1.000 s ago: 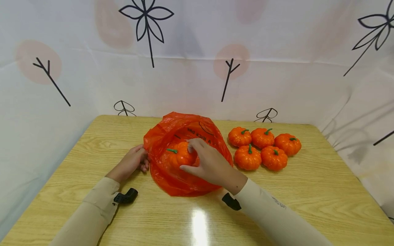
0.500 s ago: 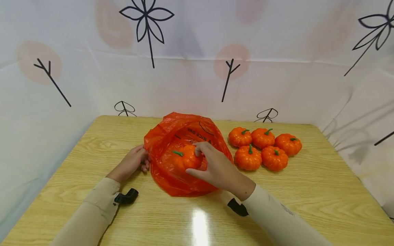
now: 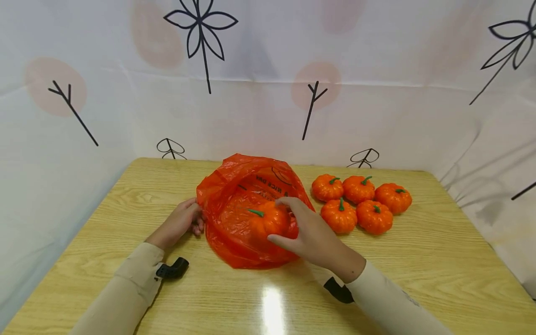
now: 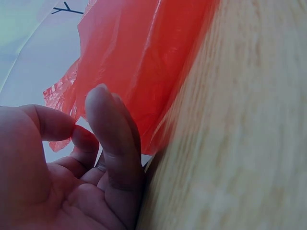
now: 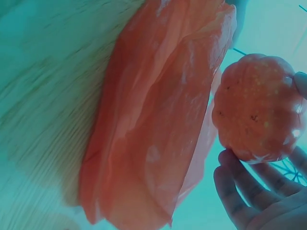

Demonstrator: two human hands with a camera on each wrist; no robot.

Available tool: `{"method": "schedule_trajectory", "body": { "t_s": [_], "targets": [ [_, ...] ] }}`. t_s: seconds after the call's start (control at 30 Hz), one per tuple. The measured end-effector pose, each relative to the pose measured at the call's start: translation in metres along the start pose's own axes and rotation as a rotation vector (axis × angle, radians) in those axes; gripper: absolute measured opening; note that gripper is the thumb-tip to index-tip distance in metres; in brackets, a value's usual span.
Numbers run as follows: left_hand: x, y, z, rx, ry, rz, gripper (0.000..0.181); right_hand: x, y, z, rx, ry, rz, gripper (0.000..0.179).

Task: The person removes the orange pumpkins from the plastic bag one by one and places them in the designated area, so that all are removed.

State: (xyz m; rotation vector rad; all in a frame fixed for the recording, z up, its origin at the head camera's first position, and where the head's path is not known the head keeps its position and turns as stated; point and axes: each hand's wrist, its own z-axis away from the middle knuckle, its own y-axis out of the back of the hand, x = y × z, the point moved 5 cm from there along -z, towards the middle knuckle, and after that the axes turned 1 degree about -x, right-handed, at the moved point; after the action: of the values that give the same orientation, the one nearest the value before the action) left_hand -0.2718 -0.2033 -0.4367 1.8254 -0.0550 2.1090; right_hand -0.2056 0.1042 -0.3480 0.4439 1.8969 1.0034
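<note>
A red plastic bag [image 3: 226, 176] stands with its mouth spread wide, dark printing showing on its inner wall. My left hand [image 3: 183, 218] pinches the bag's left rim between thumb and finger; in the left wrist view the pinch [image 4: 76, 127] shows at the bag's edge. Over the bag's mouth, my right hand [image 3: 318, 237] holds a small orange toy pumpkin [image 3: 270, 220] by its sides, its green stem pointing left. In the right wrist view the pumpkin's underside [image 5: 254, 105] appears above the bag's rim, apart from the table. Whatever lies deeper in the bag is hidden.
Several more orange toy pumpkins [image 3: 374, 216] with green stems sit in two rows to the right of the bag. The wooden table [image 3: 209, 302] meets a white printed cloth [image 3: 259, 111] at the back. Black wrist mounts [image 3: 173, 268] sit at both cuffs.
My right hand has moved rightward and slightly toward me, carrying the pumpkin from the bag's middle toward its right side. My left hand stays at the left rim.
</note>
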Motion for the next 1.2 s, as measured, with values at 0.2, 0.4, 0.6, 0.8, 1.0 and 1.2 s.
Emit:
{"method": "schedule_trajectory", "body": {
  "t_s": [0.2, 0.4, 0.6, 0.8, 1.0, 1.2],
  "targets": [
    [-0.001, 0.000, -0.001, 0.005, 0.005, 0.009, 0.017, 0.007, 0.004, 0.007, -0.023, 0.005, -0.004, 0.071],
    [-0.001, -0.001, 0.000, 0.001, 0.002, 0.016, 0.018, 0.016, 0.010, 0.014, -0.024, 0.016, 0.006, 0.073],
    [0.000, -0.001, 0.000, 0.005, 0.003, 0.013, 0.019, 0.024, 0.016, 0.022, -0.037, 0.045, 0.006, 0.074],
    [0.000, 0.000, 0.000, 0.013, 0.004, 0.006, 0.019, 0.034, 0.022, 0.031, -0.053, 0.051, 0.017, 0.079],
    [0.000, -0.001, 0.000, 0.015, 0.005, 0.000, 0.020, 0.045, 0.030, 0.041, -0.044, 0.044, 0.045, 0.078],
    [0.000, 0.000, 0.001, 0.019, 0.007, -0.002, 0.019, 0.052, 0.035, 0.049, -0.042, 0.065, 0.066, 0.074]
  ]
}}
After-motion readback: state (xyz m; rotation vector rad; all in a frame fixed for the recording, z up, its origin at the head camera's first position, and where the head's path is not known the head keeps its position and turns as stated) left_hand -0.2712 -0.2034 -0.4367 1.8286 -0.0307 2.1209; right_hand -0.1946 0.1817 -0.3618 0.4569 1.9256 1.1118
